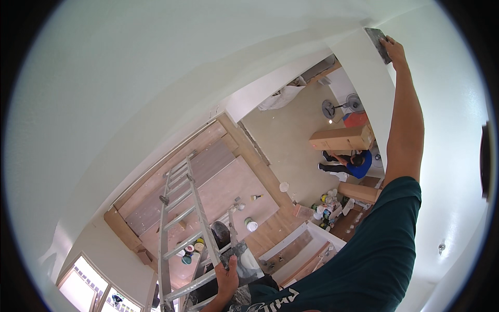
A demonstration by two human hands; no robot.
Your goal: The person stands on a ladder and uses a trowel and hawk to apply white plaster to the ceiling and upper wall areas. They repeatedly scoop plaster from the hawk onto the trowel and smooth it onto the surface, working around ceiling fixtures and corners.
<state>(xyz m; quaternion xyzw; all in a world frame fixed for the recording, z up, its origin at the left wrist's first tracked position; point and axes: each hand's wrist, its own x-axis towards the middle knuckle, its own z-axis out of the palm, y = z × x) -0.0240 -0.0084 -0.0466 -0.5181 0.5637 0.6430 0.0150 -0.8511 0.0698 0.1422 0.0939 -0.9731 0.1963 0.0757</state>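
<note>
My right hand [395,53] is raised at the end of a stretched arm. Its fingers are closed on a dark grey, flat rectangular scraper blade [376,42], which lies against the pale wall by the upper corner edge. Low in front of me, beside the ladder [193,200], my left hand [227,276] is closed on the edge of a flat grey plate [235,251]. The thumb lies over it. Whitish filler [251,259] appears to lie next to the thumb on the plate. The underside of the left hand's grip is hidden.
An aluminium ladder stands close on my left, over boards on the floor. A white bucket [250,224] and several paint tubs [187,252] sit below. Farther off, a person in blue [359,164] sits by a long cardboard box [340,138]. A fan [328,108] stands behind.
</note>
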